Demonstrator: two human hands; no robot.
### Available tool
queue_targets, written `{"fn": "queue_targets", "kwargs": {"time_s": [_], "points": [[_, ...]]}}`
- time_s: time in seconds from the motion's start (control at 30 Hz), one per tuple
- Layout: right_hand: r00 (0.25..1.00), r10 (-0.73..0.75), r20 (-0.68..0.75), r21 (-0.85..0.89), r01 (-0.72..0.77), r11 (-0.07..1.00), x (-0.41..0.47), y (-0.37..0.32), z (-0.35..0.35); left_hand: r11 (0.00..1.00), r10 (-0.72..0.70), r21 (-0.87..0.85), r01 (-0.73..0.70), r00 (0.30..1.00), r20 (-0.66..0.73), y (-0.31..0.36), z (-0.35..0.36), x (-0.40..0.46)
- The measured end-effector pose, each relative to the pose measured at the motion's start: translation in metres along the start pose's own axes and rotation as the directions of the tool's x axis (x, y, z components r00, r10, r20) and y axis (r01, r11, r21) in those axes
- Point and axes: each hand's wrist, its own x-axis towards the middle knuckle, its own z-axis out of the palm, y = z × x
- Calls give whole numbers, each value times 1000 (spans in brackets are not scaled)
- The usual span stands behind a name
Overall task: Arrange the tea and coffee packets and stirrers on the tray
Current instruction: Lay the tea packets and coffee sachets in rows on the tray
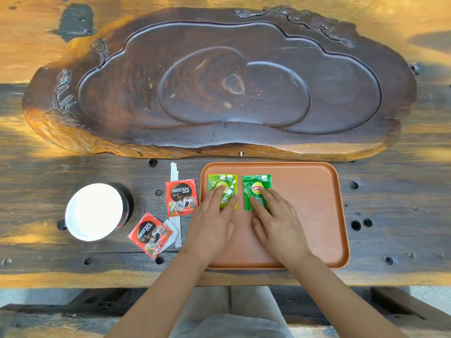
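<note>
Two green Lipton tea packets lie flat side by side at the upper left of the orange tray [314, 215]. My left hand [214, 220] rests with spread fingers on the lighter green packet [225, 182]. My right hand [275, 220] presses its fingertips on the darker green packet [253, 189]. Neither hand grips anything. Left of the tray, two red Nescafe coffee packets [181, 196] [149, 234] lie on the table. White paper-wrapped stirrers [174, 174] lie partly hidden under them.
A white cup [94, 211] stands at the left on the dark wooden table. A large carved dark wooden tea board [219, 81] fills the space behind the tray. The table's front edge runs just below the tray.
</note>
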Motion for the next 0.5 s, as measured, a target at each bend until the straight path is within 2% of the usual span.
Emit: {"fn": "queue_targets", "kwargs": {"time_s": [0.27, 0.5], "points": [[1000, 22, 19, 5, -22, 1000, 15, -1, -2, 999, -46, 4, 46, 999, -4, 0, -2, 15], [999, 33, 14, -8, -33, 999, 22, -1, -4, 999, -32, 1, 32, 999, -2, -5, 0, 17]]}}
